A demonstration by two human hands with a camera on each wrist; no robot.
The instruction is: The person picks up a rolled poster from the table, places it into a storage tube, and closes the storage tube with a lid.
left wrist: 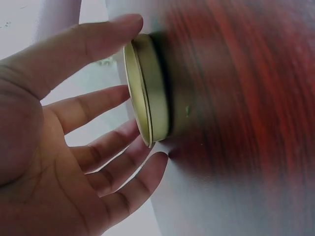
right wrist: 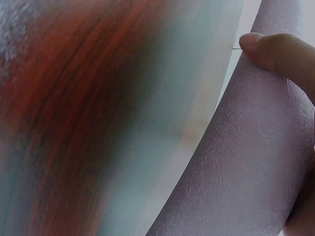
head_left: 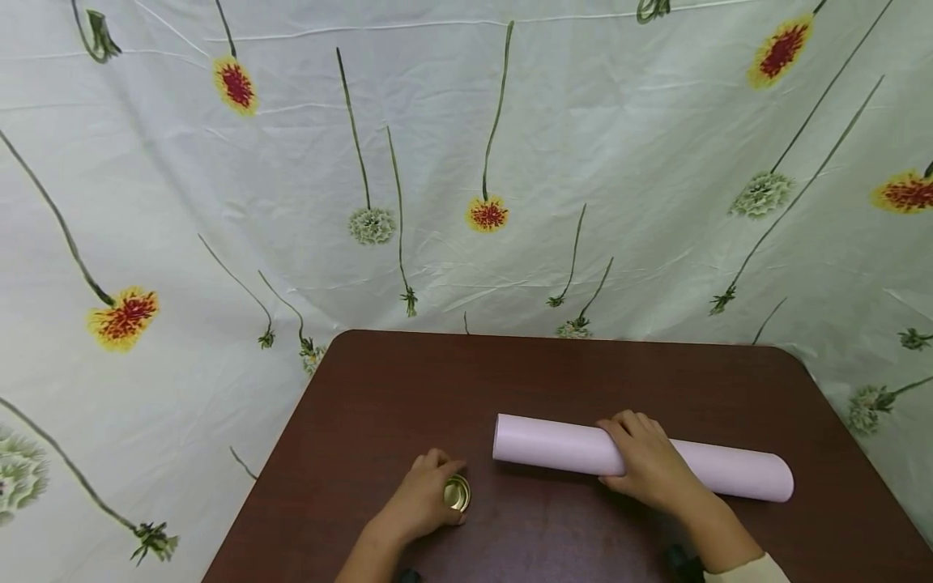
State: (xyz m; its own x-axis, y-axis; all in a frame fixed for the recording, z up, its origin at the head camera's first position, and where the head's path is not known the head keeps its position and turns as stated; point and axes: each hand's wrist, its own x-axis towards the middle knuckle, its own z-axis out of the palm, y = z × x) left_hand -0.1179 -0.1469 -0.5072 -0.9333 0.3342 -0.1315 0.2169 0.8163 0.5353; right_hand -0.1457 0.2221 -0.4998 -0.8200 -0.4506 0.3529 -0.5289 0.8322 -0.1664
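Note:
On the left, my left hand (head_left: pixel 425 500) holds a shallow, round, gold-coloured metal lid (head_left: pixel 457 492) at the brown table. In the left wrist view the thumb lies at one side of the lid's rim (left wrist: pixel 150 93) and the curved fingers reach to the other side. My right hand (head_left: pixel 651 464) grips a long pale-pink roll (head_left: pixel 554 443) near its middle, thumb on the near side and fingers over the top. Close up in the right wrist view, the roll (right wrist: pixel 236 147) has a finely creased surface, with the thumb pressed on it; the other fingers are mostly hidden.
The dark brown table (head_left: pixel 408 389) has rounded far corners. Behind it and to its sides hangs a pale cloth (head_left: pixel 437 275) printed with flowers. Small dark objects (head_left: pixel 410 576) show at the bottom edge, by both wrists.

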